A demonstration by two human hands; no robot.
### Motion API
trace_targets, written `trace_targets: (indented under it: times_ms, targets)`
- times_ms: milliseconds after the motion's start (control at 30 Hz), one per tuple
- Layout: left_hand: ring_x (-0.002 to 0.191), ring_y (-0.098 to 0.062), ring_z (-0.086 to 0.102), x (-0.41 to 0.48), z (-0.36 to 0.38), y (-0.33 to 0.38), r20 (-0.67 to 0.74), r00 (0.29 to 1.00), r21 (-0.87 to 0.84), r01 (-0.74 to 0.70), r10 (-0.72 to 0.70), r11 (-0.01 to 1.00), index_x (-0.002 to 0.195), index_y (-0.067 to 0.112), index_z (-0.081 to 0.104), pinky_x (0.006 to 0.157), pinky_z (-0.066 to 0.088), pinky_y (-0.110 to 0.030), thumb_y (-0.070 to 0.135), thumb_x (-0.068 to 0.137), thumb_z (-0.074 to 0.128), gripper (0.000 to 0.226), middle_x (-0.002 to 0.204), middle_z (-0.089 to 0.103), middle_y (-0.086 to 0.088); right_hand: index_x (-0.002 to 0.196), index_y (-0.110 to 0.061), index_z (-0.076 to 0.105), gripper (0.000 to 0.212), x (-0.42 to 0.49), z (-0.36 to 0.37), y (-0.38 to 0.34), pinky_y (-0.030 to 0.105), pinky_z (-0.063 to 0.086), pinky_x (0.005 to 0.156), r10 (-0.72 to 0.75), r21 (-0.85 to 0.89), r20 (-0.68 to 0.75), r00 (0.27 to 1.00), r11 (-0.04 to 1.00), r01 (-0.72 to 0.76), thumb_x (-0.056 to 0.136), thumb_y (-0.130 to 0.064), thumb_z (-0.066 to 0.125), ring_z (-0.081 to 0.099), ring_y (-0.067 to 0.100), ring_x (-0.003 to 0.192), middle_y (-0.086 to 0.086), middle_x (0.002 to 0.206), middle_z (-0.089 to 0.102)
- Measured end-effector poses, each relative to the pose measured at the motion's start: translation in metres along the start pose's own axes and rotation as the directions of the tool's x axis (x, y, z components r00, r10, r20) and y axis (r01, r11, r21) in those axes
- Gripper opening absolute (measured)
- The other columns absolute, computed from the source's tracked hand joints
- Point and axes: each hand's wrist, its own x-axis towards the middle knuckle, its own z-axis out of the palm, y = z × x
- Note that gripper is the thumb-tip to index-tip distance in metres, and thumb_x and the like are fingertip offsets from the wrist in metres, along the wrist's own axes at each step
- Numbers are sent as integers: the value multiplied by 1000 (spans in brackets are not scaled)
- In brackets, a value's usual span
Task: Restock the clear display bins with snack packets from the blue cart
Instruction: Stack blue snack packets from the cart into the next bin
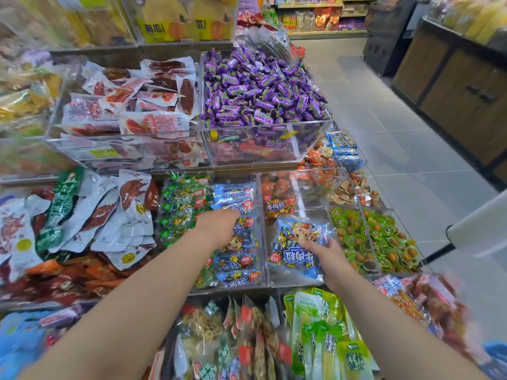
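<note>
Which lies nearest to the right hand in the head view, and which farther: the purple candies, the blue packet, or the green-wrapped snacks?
1. blue packet: held by the right hand, just ahead of it.
2. green-wrapped snacks: close by on its right, not touched.
3. purple candies: farthest, on the upper tier, behind and to the left.
</note>
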Motion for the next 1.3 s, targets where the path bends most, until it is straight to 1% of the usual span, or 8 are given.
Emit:
trace_targets:
  times_ms: [100,167,333,633,767,1100,1233,1300]
  targets:
    - [69,-24,50,1,2,6,-93,995,26,21,-18,999,121,12,41,52,34,-30,11,90,52,33,71,45,2,135,-20,36,77,2,0,0,25,50,53,8,17,-8,1000,1000,-8,72,-19,80,68,11,72,-5,91,64]
    - [91,-26,52,-3,8,8,-122,992,115,9,6,993,127,15,38,66,38,-33,33,85,63,52,97,52,-3,124,-24,39,68,3,0,1,26,47,56,13,6,-12,1000,1000,-13,70,-22,81,65,9,77,-7,92,63]
    - [144,-41,-3,0,31,5,-92,994,224,76,-57,972,150,27,-10,114,7,-56,68,73,65,114,155,0,-15,114,-25,40,63,4,1,0,29,52,59,17,19,-14,1000,1000,-17,67,-23,82,71,16,79,-1,91,71]
    - [146,-36,-5,35,20,-3,-41,989,245,150,-144,958,148,25,-17,108,-1,-68,63,68,73,126,156,-3,-15,137,-18,34,82,5,2,-2,38,56,73,17,7,2,1000,1000,-18,71,-23,81,68,20,88,4,104,67]
    - [145,-36,-12,31,25,-5,-7,990,229,140,-142,963,146,24,-27,102,-9,-73,81,54,67,143,158,-11,-15,108,-22,45,48,6,1,-4,36,57,67,14,31,17,1000,999,-14,74,-17,78,71,18,75,0,87,71]
    - [143,-36,-22,21,10,-3,-6,995,195,95,-96,976,149,24,-20,103,-16,-69,82,63,57,129,158,-19,-14,112,-19,50,45,-6,-1,-17,30,56,55,-41,145,113,993,989,24,75,-9,74,72,22,78,6,91,74]
    - [132,-33,35,-7,-9,7,-574,806,-364,-94,-144,927,127,20,56,106,28,-44,47,83,61,52,131,45,-9,109,-24,53,50,-12,1,-25,38,58,66,-87,252,214,973,967,31,65,-14,74,71,23,84,4,93,74]
    - [101,-15,56,-22,-20,19,-422,869,-727,-154,-258,669,96,27,61,78,39,-25,51,82,62,27,102,55,8,114,-22,53,53,-17,9,-27,44,56,76,-82,274,262,961,962,8,65,-15,73,70,26,88,7,98,73]
